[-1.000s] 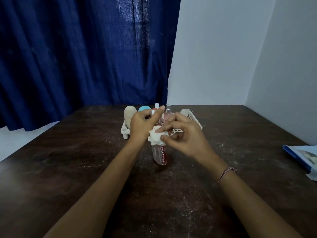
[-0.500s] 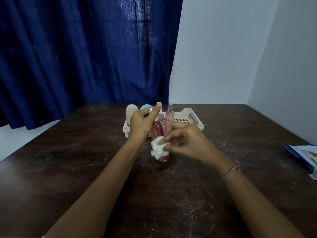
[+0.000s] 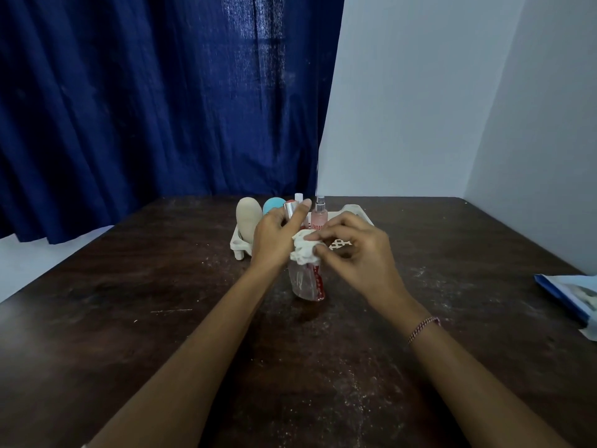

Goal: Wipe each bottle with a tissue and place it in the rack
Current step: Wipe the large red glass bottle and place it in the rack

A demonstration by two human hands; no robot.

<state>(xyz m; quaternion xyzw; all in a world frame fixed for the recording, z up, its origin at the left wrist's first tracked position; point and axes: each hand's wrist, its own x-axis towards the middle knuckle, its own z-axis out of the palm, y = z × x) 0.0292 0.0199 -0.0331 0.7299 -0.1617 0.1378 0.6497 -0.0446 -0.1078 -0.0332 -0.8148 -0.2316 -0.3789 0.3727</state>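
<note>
A clear bottle with a red label [image 3: 306, 282] stands on the dark table in front of the rack. My left hand [image 3: 274, 236] grips its upper part near the silver cap. My right hand [image 3: 353, 250] pinches a crumpled white tissue [image 3: 303, 252] against the bottle's shoulder. Behind them sits the white rack [image 3: 239, 242], holding a beige bottle [image 3: 248, 219], a blue-capped bottle [image 3: 273, 205], a white-capped one [image 3: 298, 198] and a pink spray bottle [image 3: 319, 216].
A blue and white packet [image 3: 571, 294] lies at the table's right edge. A dark blue curtain hangs behind on the left, and a pale wall rises behind and to the right. The dark wooden table [image 3: 161, 318] carries white specks.
The tissue in my right hand has moved back up from the bottle's lower body to its shoulder. My left hand has kept its grip on the bottle's top.
</note>
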